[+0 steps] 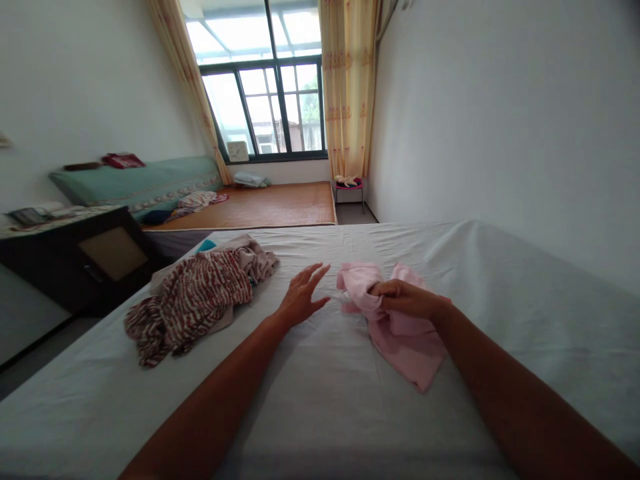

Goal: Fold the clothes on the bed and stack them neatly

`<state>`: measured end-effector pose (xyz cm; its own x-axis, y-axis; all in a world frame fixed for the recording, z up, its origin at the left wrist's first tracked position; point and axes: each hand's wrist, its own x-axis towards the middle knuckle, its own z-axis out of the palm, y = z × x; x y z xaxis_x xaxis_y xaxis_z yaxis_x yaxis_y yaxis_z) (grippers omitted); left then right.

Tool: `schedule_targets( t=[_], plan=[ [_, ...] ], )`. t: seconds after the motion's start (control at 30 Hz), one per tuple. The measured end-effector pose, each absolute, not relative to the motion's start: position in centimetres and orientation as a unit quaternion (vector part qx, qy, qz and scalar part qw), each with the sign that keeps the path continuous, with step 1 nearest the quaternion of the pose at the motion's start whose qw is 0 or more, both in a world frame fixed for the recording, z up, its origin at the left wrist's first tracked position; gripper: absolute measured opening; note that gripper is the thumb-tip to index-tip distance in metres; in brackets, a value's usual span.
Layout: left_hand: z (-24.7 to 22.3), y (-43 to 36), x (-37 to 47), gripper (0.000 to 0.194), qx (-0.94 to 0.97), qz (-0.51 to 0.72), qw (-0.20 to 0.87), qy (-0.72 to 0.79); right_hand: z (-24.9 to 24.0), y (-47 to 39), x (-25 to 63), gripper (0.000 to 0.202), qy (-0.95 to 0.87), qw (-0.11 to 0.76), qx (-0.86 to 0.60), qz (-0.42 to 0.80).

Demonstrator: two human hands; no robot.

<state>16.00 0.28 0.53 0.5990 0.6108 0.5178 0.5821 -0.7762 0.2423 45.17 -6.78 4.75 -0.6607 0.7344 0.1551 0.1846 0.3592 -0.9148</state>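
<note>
A crumpled pink garment hangs bunched from my right hand, whose fingers are closed on its upper part. Its lower corner spreads toward me over the white sheet. Just left of the garment, my left hand is open above the sheet, fingers apart and thumb out, holding nothing. Further left lies a heap with a red-brown and white striped garment on top. Beige clothing pokes out behind the stripes, with a bit of blue cloth at the back.
A dark cabinet stands beyond the left edge of the sheet. Farther back is a bed with a brown mat and a green-covered headboard. A small stool with cloth on it stands under the yellow curtain. A white wall runs along the right.
</note>
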Motion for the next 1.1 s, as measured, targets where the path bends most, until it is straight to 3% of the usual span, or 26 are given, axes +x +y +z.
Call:
schedule_targets(
  t=[0.13,0.27,0.4,0.43,0.57,0.67,0.77,0.87,1.0,1.1],
  plan=[
    [1.8,-1.6,17.5,0.063,0.918,0.292,0.125,0.237,6.0,-8.4,43.6,0.037,-0.776,0.238,-0.266,0.520],
    [3.1,-2.5,17.8,0.047,0.915,0.225,0.310,0.125,5.2,-7.4,43.6,0.026,-0.788,0.312,-0.360,0.390],
    [3.6,-3.1,17.3,0.091,0.887,0.163,0.403,0.156,3.9,-6.0,43.8,0.018,-0.743,0.392,-0.430,0.330],
    [3.6,-3.1,17.3,0.091,0.878,0.171,0.415,0.168,3.7,-5.9,43.7,0.017,-0.734,0.400,-0.442,0.325],
    [3.0,-2.5,17.1,0.046,0.814,0.266,0.469,0.213,4.2,-6.3,43.8,0.023,-0.731,0.381,-0.412,0.388],
    [2.7,-1.0,15.6,0.053,0.699,0.366,0.542,0.288,5.4,-6.4,45.8,0.043,-0.698,0.399,-0.393,0.446],
    [2.4,1.2,13.2,0.054,0.584,0.489,0.544,0.353,6.2,-6.2,49.0,0.043,-0.659,0.450,-0.458,0.390],
    [1.8,3.1,11.1,0.050,0.489,0.544,0.549,0.404,6.3,-6.3,51.3,0.045,-0.706,0.365,-0.460,0.396],
    [1.2,4.0,10.1,0.049,0.450,0.495,0.607,0.429,4.7,-6.3,50.4,0.065,-0.784,0.194,-0.438,0.394],
    [1.4,3.6,10.2,0.052,0.492,0.451,0.607,0.432,3.1,-5.7,47.9,0.045,-0.817,0.186,-0.467,0.282]
  ],
)
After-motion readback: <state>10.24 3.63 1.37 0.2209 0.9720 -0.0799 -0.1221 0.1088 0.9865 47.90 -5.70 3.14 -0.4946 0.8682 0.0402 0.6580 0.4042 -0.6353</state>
